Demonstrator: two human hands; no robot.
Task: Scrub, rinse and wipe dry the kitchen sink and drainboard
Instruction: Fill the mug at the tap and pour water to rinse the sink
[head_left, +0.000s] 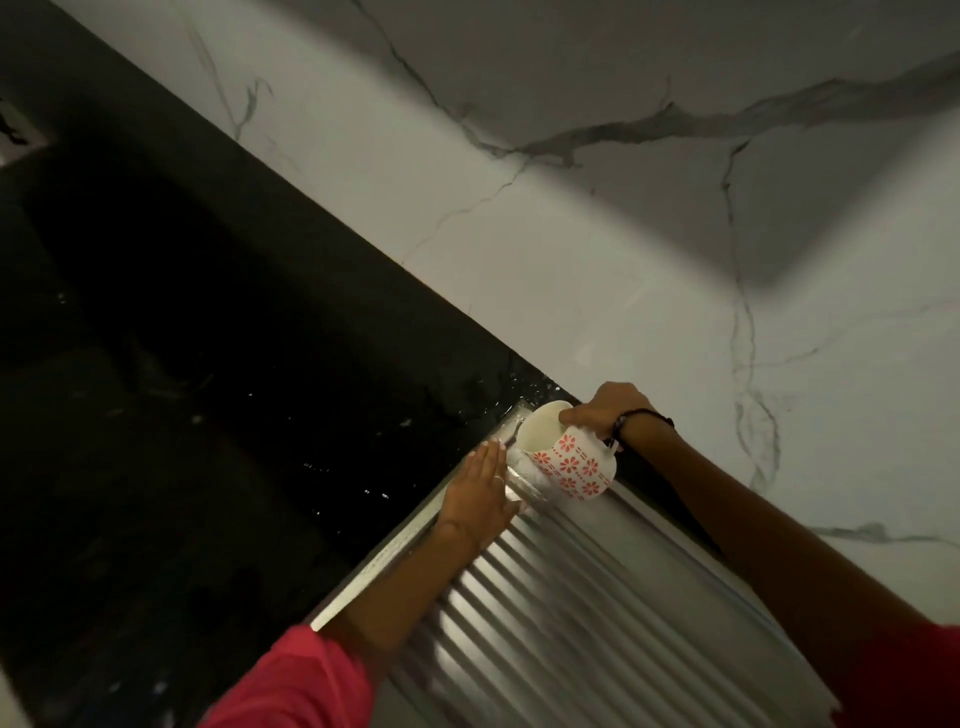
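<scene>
The ribbed steel drainboard (587, 613) runs from the lower middle toward the wall. My right hand (602, 410) grips a white mug with red flower print (569, 460) by its rim and tips it on its side at the drainboard's far corner. Water and white foam (527, 475) spill out under the mug's mouth. My left hand (480, 491) lies flat with fingers straight on the drainboard's left edge, just beside the spilling water. The sink basin is not in sight.
A wet black countertop (249, 364) with glinting droplets fills the left side. A white marble-patterned wall (623, 234) rises right behind the drainboard. Pink sleeves (296, 680) cover both upper arms.
</scene>
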